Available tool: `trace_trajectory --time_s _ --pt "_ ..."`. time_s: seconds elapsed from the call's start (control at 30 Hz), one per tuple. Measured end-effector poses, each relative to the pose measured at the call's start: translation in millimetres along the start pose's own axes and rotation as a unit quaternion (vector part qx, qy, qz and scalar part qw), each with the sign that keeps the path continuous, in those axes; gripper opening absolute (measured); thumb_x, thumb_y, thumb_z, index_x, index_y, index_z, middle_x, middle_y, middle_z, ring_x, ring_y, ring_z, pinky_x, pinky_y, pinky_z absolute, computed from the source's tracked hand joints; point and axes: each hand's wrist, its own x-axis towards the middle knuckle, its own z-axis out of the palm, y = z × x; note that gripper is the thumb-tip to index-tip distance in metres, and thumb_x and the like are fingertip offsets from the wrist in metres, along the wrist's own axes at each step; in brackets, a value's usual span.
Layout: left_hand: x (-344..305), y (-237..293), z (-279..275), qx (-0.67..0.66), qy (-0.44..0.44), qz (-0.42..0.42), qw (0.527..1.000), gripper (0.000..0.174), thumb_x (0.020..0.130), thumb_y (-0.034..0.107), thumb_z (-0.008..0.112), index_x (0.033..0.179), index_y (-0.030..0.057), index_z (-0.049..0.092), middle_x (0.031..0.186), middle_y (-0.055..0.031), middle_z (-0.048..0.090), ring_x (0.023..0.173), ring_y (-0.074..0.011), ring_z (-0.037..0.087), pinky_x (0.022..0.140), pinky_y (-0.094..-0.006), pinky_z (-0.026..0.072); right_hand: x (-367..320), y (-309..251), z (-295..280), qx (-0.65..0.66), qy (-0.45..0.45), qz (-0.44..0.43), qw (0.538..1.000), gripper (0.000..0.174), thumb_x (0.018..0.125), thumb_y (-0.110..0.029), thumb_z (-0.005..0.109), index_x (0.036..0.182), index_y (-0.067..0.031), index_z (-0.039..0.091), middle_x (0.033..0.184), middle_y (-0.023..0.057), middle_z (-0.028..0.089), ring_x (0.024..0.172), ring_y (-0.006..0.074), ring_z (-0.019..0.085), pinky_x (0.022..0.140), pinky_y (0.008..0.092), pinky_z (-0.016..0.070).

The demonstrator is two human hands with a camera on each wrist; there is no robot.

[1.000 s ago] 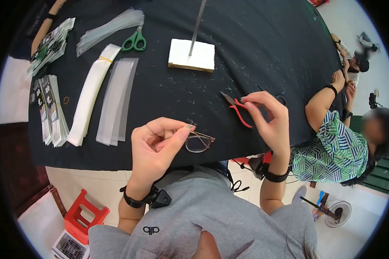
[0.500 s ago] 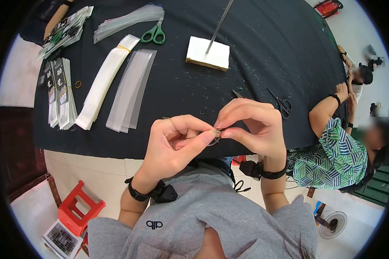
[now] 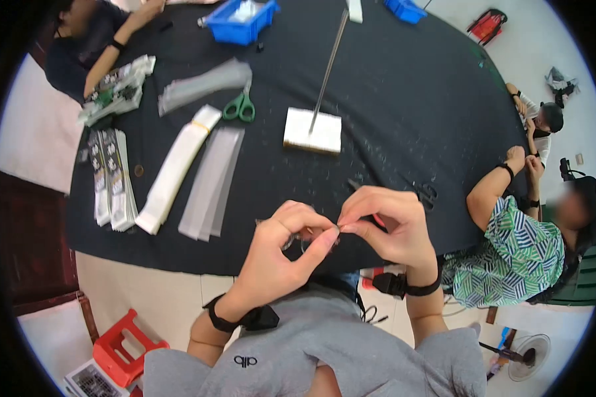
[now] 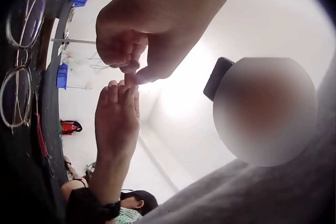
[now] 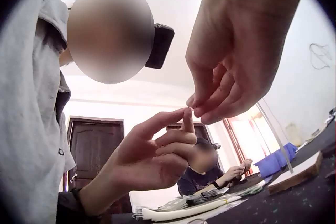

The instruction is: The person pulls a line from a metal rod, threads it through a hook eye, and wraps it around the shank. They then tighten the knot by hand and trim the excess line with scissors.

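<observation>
Over the table's near edge, my left hand (image 3: 288, 255) and right hand (image 3: 391, 228) meet at their fingertips. Thumb and forefinger of each pinch at one spot, where a tiny dark piece (image 3: 338, 229) shows; its kind I cannot tell. In the left wrist view, glasses (image 4: 22, 58) with thin metal frames lie on the black cloth below the hands. My left hand partly hides them in the head view. Behind the right hand lie red-handled pliers (image 3: 379, 221), mostly covered by it.
A white block (image 3: 313, 129) with an upright metal rod stands ahead. Dark scissors (image 3: 427, 194) lie at right. On the left are green-handled scissors (image 3: 240, 108), clear plastic sleeves (image 3: 213, 182), a banded white bundle (image 3: 179, 172) and printed packets (image 3: 116, 178). Other people sit around the table.
My right hand has left the red pliers and moved left to join the left hand's fingertips. The head view has shifted, showing more of the table's far side.
</observation>
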Motion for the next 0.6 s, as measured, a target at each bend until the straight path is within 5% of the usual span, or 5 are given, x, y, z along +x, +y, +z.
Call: trace_trajectory --time_s 0.03,0.17,0.27,0.4,0.6 --pt "5 -1 -1 0.035 -0.007 0.037 0.999 0.011 0.087 0.000 0.058 0.096 -0.0012 0.065 0.101 -0.0111 0.062 0.104 -0.0207 0.055 0.087 -0.0307 0.0454 3 -1 -3 -0.031 0.008 -0.017 0.999 0.011 0.073 0.004 0.072 0.079 -0.0006 0.065 0.077 0.0073 0.066 0.070 0.0187 0.064 0.064 0.0272 0.0496" --pt "35 20 -21 -0.055 0.028 0.082 0.995 0.017 0.095 0.007 0.051 0.103 -0.0025 0.064 0.116 -0.0136 0.059 0.107 -0.0244 0.057 0.095 -0.0323 0.0430 24 -17 -26 -0.089 0.034 -0.068 0.993 0.011 0.073 0.005 0.072 0.080 -0.0004 0.065 0.077 0.0078 0.066 0.069 0.0195 0.064 0.065 0.0272 0.0502" --pt "58 37 -54 -0.338 -0.007 0.067 0.939 0.032 0.099 0.018 0.047 0.071 0.0033 0.051 0.075 -0.0062 0.055 0.069 -0.0130 0.052 0.066 -0.0252 0.0425 52 -33 -53 -0.063 0.036 -0.098 0.992 0.008 0.078 0.007 0.068 0.083 0.0016 0.064 0.081 0.0067 0.067 0.078 0.0140 0.063 0.073 0.0269 0.0498" --pt "91 68 -104 -0.132 0.021 0.103 0.986 0.039 0.099 0.021 0.042 0.062 0.0108 0.036 0.058 0.0028 0.032 0.056 -0.0092 0.028 0.053 -0.0261 0.0236 101 -55 -81 -0.024 0.059 -0.116 0.991 0.003 0.084 0.003 0.065 0.087 0.0022 0.064 0.083 0.0057 0.067 0.080 0.0115 0.062 0.077 0.0269 0.0497" --pt "129 65 -134 0.286 0.095 0.142 0.943 0.022 0.091 0.016 0.059 0.076 -0.0007 0.061 0.068 -0.0020 0.058 0.062 -0.0094 0.048 0.057 -0.0235 0.0345 159 -46 -81 -0.140 0.069 -0.140 0.978 0.003 0.084 -0.001 0.067 0.085 0.0017 0.066 0.080 0.0057 0.067 0.076 0.0098 0.063 0.073 0.0253 0.0502"
